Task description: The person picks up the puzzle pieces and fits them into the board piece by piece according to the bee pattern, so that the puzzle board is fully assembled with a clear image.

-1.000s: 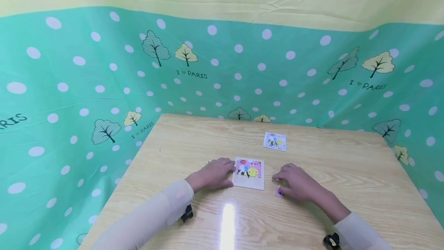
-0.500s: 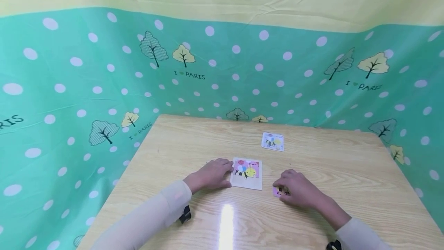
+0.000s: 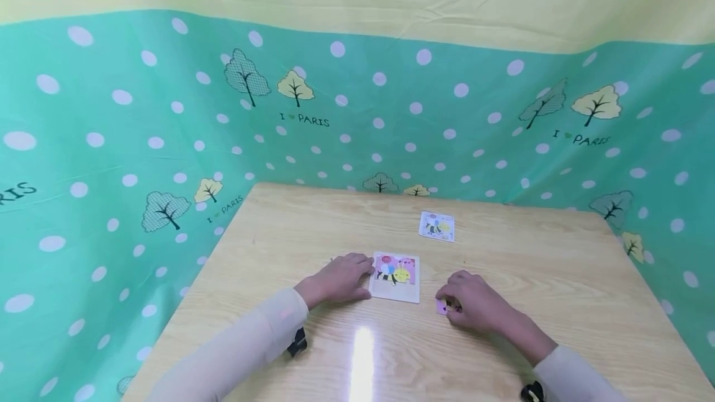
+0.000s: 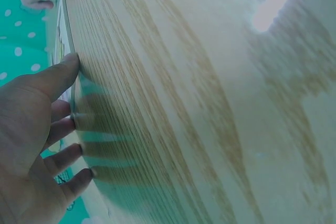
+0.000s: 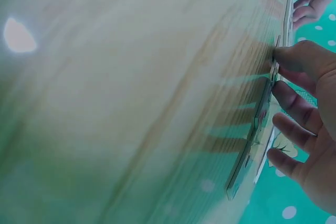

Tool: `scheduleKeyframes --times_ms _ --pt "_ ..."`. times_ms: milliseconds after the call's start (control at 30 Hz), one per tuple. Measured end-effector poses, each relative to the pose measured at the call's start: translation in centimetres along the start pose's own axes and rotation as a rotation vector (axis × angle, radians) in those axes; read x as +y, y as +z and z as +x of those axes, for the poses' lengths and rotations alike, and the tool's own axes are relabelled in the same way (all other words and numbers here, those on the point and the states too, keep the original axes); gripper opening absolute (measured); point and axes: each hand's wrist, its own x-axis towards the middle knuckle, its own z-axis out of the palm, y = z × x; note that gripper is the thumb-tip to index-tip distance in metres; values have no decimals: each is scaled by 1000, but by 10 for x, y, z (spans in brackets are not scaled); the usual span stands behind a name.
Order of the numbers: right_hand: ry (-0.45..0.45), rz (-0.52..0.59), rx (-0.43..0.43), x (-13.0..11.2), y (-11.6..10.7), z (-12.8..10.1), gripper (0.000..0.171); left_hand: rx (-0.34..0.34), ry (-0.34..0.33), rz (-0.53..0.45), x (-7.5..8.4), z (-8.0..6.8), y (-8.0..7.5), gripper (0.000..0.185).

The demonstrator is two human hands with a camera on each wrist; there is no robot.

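From the head view, our right hand (image 3: 475,306) has drawn its fingers around the pink piece (image 3: 442,307) at 4 o'clock of the puzzle board (image 3: 395,278); our left hand (image 3: 341,279) stays flat, steadying the board's 9 o'clock edge on the table (image 3: 558,278).

The left wrist view shows straight fingers (image 4: 58,129).

The right wrist view shows fingertips (image 5: 294,59) pinching the piece (image 5: 252,145), likely lifting soon.

Right hand (image 3: 475,306) covers most of small pink piece (image 3: 442,307); its print too small to tell. Far card (image 3: 437,226) drawing blurred. Table (image 3: 558,278) near corners cut off by bottom edge.
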Motion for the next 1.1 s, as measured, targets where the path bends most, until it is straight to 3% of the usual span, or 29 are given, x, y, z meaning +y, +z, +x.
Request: scheduleKeyframes --times_ms 567,867,1100 --pt "32 45 4 -20 -7 32 28 -10 0 -28 -3 1 -1 63" --pt "-22 80 1 -28 -8 55 29 4 4 -21 -8 5 -7 64" --pt "-72 98 -13 -34 -1 66 28 4 22 -23 -8 8 -2 63"
